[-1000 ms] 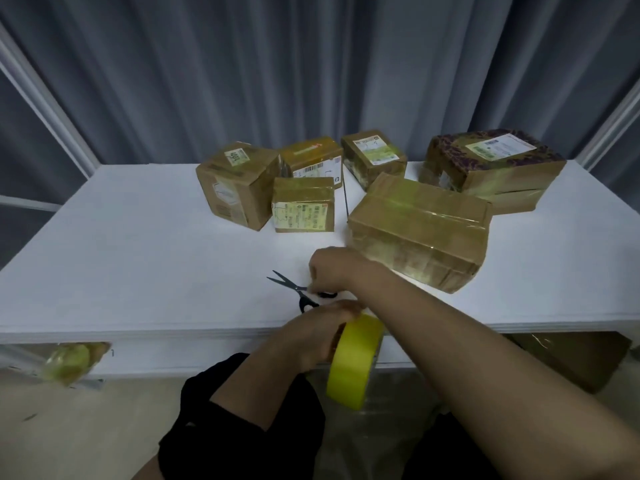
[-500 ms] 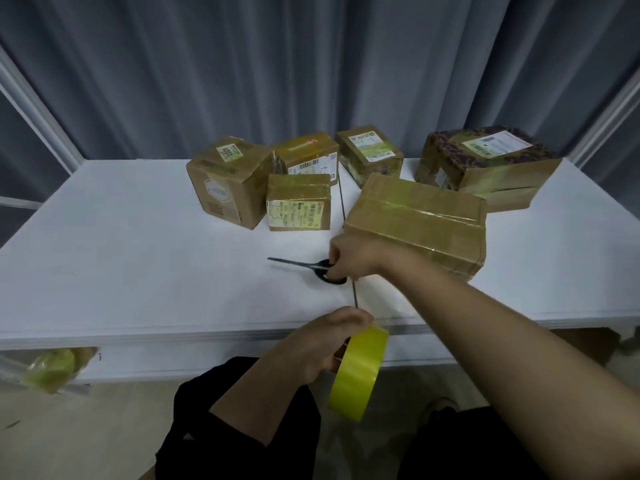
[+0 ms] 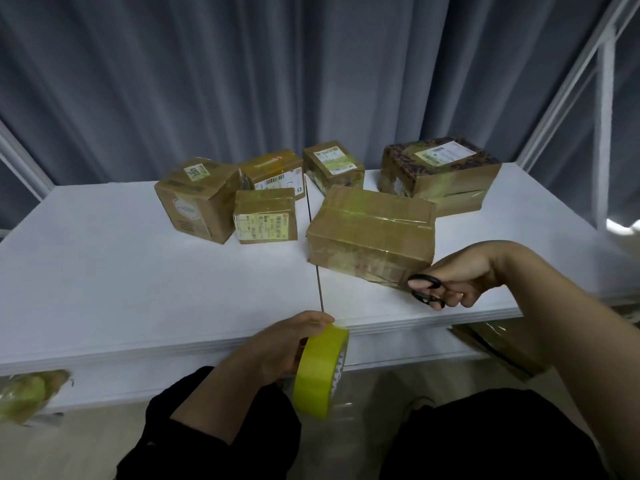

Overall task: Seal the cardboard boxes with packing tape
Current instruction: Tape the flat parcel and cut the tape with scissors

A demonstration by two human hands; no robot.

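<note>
Several boxes (image 3: 265,216) grouped toward counter (image 3: 121,271) rear edge — likely light, stiff, tape-slick. Left hand (image 3: 277,348) grip curled round tape roll (image 3: 320,372) below front edge; right hand (image 3: 464,271) grip holding scissors (image 3: 425,289). Steady nearest box (image 3: 370,230) by corners.

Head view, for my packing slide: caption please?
Left hand holds yellow tape roll; right hand grips scissors beside a taped cardboard box on the table.

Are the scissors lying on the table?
No, the right hand grips the scissors by their black handles.
</note>
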